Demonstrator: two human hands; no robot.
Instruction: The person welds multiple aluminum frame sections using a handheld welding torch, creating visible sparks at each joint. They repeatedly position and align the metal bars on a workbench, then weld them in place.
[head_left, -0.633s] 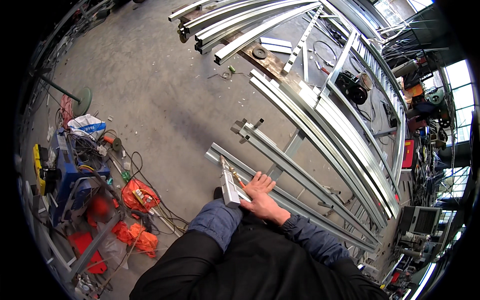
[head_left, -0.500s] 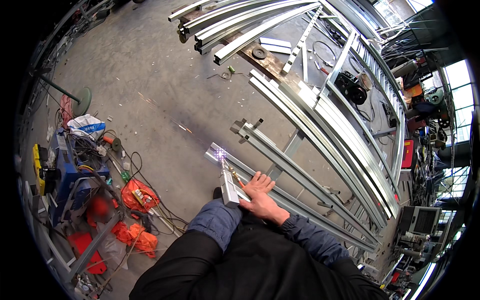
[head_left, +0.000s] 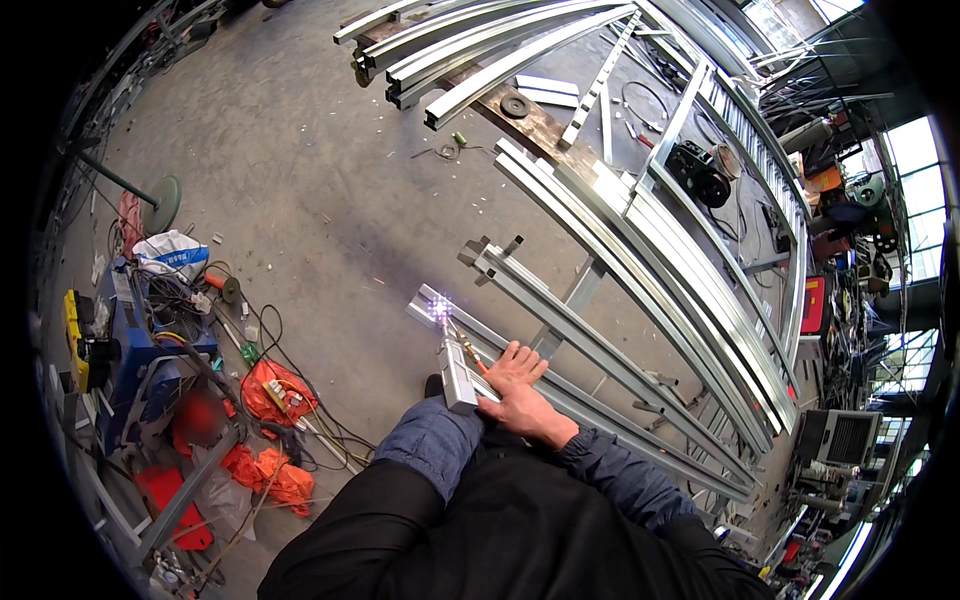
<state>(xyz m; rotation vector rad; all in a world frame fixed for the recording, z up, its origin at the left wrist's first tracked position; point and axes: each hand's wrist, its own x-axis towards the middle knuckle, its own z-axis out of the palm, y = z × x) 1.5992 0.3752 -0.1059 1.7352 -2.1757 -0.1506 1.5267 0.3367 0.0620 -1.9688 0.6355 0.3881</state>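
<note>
My right hand [head_left: 518, 392] lies over a long metal channel rail [head_left: 590, 405], fingers stretched out and slightly apart. Its thumb side is close to a silver, boxy torch [head_left: 457, 376] with a thin nozzle and an orange-and-brass part beside it. The nozzle points at the rail's far end, where a bright violet-white glow [head_left: 440, 308] burns. A blue sleeve [head_left: 432, 446] reaches up on the left towards the torch's rear end. My left hand is hidden there, so its grip does not show.
Parallel to the rail lies a metal frame [head_left: 540, 292], then a stack of shiny profiles [head_left: 650, 270]. Left on the floor stand a blue machine [head_left: 150, 345], tangled cables and orange bags [head_left: 275, 390]. More rails [head_left: 500, 75] rest across a wooden board at the far side.
The orange spark streaks to the far left have mostly faded, with a faint bluish haze beside the glow. My right hand and the torch keep the same place.
</note>
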